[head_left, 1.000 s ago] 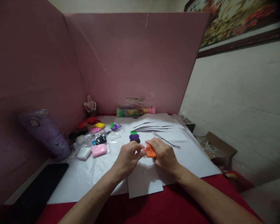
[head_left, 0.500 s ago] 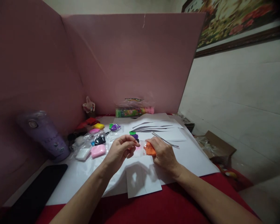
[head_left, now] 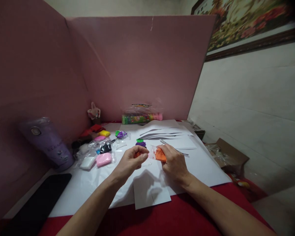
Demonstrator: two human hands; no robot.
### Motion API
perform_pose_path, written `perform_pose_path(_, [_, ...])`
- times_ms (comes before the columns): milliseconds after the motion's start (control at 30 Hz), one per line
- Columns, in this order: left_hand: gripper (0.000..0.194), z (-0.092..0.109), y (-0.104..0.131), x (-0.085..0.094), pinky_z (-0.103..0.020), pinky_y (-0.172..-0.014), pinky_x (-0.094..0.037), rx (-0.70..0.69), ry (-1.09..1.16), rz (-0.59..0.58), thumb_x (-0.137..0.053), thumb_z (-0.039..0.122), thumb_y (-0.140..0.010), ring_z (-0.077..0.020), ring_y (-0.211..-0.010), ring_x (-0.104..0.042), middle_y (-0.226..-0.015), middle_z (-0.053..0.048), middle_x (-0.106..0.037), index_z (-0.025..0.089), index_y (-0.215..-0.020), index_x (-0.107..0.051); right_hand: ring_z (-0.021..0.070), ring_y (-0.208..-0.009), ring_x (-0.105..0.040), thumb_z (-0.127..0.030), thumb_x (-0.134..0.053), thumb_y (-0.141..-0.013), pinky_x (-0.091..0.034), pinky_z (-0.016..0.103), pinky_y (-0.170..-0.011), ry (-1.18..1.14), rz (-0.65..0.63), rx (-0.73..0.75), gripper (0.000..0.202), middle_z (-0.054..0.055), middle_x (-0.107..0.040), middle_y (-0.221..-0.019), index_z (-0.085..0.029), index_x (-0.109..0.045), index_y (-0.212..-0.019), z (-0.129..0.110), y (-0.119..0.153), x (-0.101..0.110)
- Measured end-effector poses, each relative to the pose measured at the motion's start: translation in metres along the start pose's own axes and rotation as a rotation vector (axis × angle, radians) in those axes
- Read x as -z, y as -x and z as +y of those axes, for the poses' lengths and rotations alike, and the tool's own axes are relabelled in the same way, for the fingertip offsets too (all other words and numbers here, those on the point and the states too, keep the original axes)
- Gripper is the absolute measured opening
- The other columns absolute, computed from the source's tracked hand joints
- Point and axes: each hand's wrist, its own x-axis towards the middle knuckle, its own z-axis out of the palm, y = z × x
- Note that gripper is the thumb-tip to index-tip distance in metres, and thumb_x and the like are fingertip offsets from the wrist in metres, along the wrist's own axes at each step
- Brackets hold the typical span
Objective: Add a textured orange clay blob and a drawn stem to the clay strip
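Note:
My right hand (head_left: pixel 174 162) is closed around a clear bag holding orange modelling clay (head_left: pixel 160 155), its open end towards my left hand. My left hand (head_left: pixel 132 160) has thumb and fingertips curled together. A bit of orange clay (head_left: pixel 137 154) shows between its fingers, partly hidden. Just beyond the hands lies a purple clay shape (head_left: pixel 140 144) with a green top (head_left: pixel 139 140). Behind my right hand a thin silvery tool (head_left: pixel 163 141) rests on the paper, its middle covered. A folded white card (head_left: pixel 151 193) lies below both hands.
On the left are bagged clay packs, pink (head_left: pixel 103 159), white (head_left: pixel 87 163) and black (head_left: pixel 105 148). A purple bottle (head_left: pixel 48 144) stands beyond a black phone-like slab (head_left: pixel 43 196). Cut paper sheets (head_left: pixel 162 129) lie at the back. A cardboard box (head_left: pixel 229 154) sits right.
Orange clay now shows in my left hand, whose fingers have closed more. The clay bag in my right hand has shifted slightly right.

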Motion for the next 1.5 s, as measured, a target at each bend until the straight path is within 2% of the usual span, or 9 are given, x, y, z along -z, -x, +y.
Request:
perform_pose_path(267, [0.035,0.0,0.003,-0.005,-0.02,-0.049,-0.023,0.094,-0.102,-0.115,-0.071,0.037,-0.068,-0.0051,-0.053,-0.032,-0.065,0.005,-0.043,0.016,-0.095,-0.066,0.0216,-0.082,-0.055,-0.001,-0.045,-0.067,-0.041,0.03,-0.069,-0.018,-0.047,0.004,0.04,0.007,-0.062,-0.089,-0.017,-0.059,-0.101,0.0,0.001,0.0])
perform_pose_path(467, [0.023,-0.004,0.001,-0.006,-0.02,-0.047,-0.02,0.094,-0.033,-0.062,-0.071,0.034,-0.068,-0.004,-0.051,-0.029,-0.061,0.004,-0.045,0.013,-0.076,-0.065,0.0214,-0.08,-0.055,-0.004,-0.047,-0.07,-0.04,0.029,-0.067,-0.001,-0.081,0.025,0.034,0.007,-0.061,-0.086,-0.016,-0.06,-0.099,-0.002,0.001,0.001])
perform_pose_path(667, [0.025,-0.006,-0.002,-0.006,-0.02,-0.045,-0.016,0.126,0.076,-0.11,-0.073,0.033,-0.068,-0.0024,-0.047,-0.024,-0.057,0.007,-0.039,0.013,-0.07,-0.058,0.0214,-0.08,-0.054,-0.003,-0.046,-0.071,-0.04,0.029,-0.067,0.027,-0.079,0.042,0.032,0.007,-0.06,-0.084,-0.015,-0.059,-0.098,-0.002,0.0,0.001])
perform_pose_path(800, [0.031,-0.005,-0.002,-0.005,-0.019,-0.045,-0.018,0.077,0.056,-0.024,-0.076,0.033,-0.065,-0.0029,-0.048,-0.027,-0.061,0.007,-0.04,0.015,-0.088,-0.065,0.0218,-0.08,-0.054,-0.004,-0.044,-0.072,-0.04,0.029,-0.066,0.066,-0.053,0.025,0.031,0.008,-0.06,-0.084,-0.015,-0.06,-0.097,-0.002,-0.001,0.002])
perform_pose_path(867, [0.037,-0.006,-0.001,-0.005,-0.019,-0.045,-0.019,0.071,0.038,-0.022,-0.075,0.036,-0.066,-0.0034,-0.05,-0.027,-0.061,0.007,-0.039,0.015,-0.096,-0.068,0.0219,-0.079,-0.055,-0.004,-0.044,-0.073,-0.039,0.029,-0.065,0.085,-0.045,0.023,0.032,0.007,-0.06,-0.084,-0.015,-0.06,-0.098,-0.002,-0.001,0.002])
perform_pose_path(1100, [0.049,-0.011,0.0,-0.011,-0.02,-0.048,-0.022,0.006,-0.133,-0.178,-0.073,0.037,-0.068,-0.0053,-0.053,-0.027,-0.057,0.006,-0.037,0.019,-0.113,-0.067,0.022,-0.079,-0.054,-0.001,-0.043,-0.067,-0.039,0.03,-0.065,0.123,-0.024,-0.01,0.037,0.007,-0.06,-0.084,-0.016,-0.059,-0.097,-0.002,0.001,0.002])
perform_pose_path(1267, [0.054,-0.008,-0.001,-0.008,-0.021,-0.048,-0.022,0.011,-0.049,0.005,-0.076,0.043,-0.063,-0.0051,-0.051,-0.026,-0.056,0.006,-0.039,0.019,-0.11,-0.069,0.0218,-0.078,-0.055,-0.003,-0.044,-0.07,-0.039,0.029,-0.063,0.093,-0.015,0.023,0.036,0.007,-0.061,-0.084,-0.016,-0.058,-0.101,-0.004,0.002,0.0])
perform_pose_path(1433, [0.055,-0.012,0.001,-0.012,-0.022,-0.05,-0.02,-0.044,-0.151,-0.158,-0.071,0.043,-0.069,-0.0068,-0.053,-0.023,-0.055,0.006,-0.035,0.018,-0.118,-0.064,0.0214,-0.078,-0.055,-0.006,-0.045,-0.073,-0.04,0.029,-0.064,0.053,-0.046,0.029,0.033,0.007,-0.061,-0.085,-0.015,-0.057,-0.102,-0.005,0.004,-0.001])
perform_pose_path(1500, [0.051,-0.014,0.002,-0.015,-0.022,-0.051,-0.02,-0.105,-0.255,-0.144,-0.069,0.04,-0.071,-0.0077,-0.055,-0.023,-0.054,0.006,-0.033,0.02,-0.118,-0.064,0.0215,-0.079,-0.056,-0.006,-0.045,-0.074,-0.041,0.03,-0.065,0.048,-0.068,0.027,0.032,0.007,-0.061,-0.086,-0.015,-0.057,-0.102,-0.005,0.004,-0.001])
